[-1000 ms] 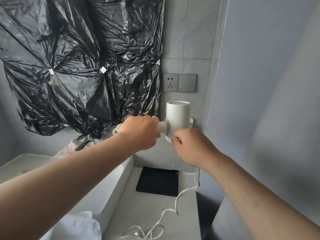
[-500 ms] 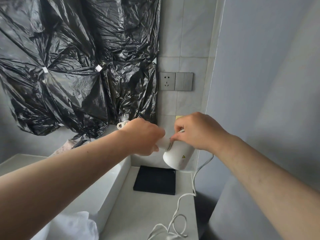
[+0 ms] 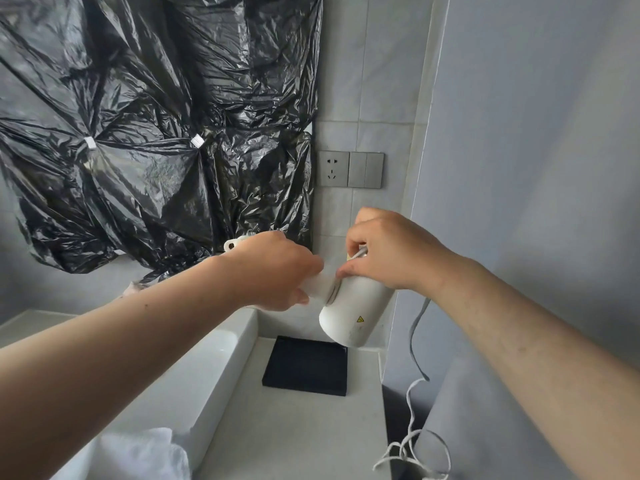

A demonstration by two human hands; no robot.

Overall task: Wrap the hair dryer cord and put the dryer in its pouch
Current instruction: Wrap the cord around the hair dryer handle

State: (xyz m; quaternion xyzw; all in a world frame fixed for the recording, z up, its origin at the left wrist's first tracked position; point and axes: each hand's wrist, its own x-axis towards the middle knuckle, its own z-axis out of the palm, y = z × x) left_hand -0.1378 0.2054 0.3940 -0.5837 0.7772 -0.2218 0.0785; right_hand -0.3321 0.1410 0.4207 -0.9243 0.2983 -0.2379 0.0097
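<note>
A white hair dryer (image 3: 353,313) hangs in mid-air above the counter, its barrel pointing down. My left hand (image 3: 277,268) is closed around its handle, whose end sticks out to the left. My right hand (image 3: 388,251) pinches the white cord (image 3: 414,386) against the top of the barrel where handle and barrel meet. A few turns of cord lie around that joint. The loose cord drops from under my right wrist to a tangle at the counter's right edge. A flat black pouch (image 3: 306,365) lies on the counter below the dryer.
The pale counter (image 3: 294,431) runs toward me beside a white basin (image 3: 194,368). A white towel (image 3: 138,455) sits bottom left. Black plastic sheeting (image 3: 156,126) covers the wall. A grey socket and switch plate (image 3: 349,169) is on the tiles. A grey wall stands close on the right.
The dryer's barrel turned from pointing up to pointing down. My right hand went from below the barrel to above it, carrying the cord around. The loose cord slid to the right.
</note>
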